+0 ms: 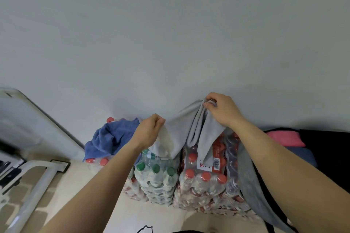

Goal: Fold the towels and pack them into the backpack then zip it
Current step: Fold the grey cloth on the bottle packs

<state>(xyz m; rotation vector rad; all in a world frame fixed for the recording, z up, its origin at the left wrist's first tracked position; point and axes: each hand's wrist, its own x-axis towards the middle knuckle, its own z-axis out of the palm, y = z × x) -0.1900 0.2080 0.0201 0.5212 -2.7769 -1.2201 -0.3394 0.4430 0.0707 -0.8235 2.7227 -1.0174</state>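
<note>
A grey towel (184,125) hangs in the air in front of the wall, held by both hands. My left hand (147,130) pinches its left edge. My right hand (221,108), higher up, grips a bunched corner. The cloth drapes down over shrink-wrapped packs of bottles. A crumpled blue towel (111,138) lies on the bottle packs to the left. At the right stands a black backpack (325,147) with a pink towel (284,138) lying at its top; a second grey cloth (253,185) hangs beside it.
Stacked packs of water bottles with red caps (204,179) and green caps (155,172) stand against the white wall (170,34). A white metal frame (37,179) sits at the lower left on a beige floor.
</note>
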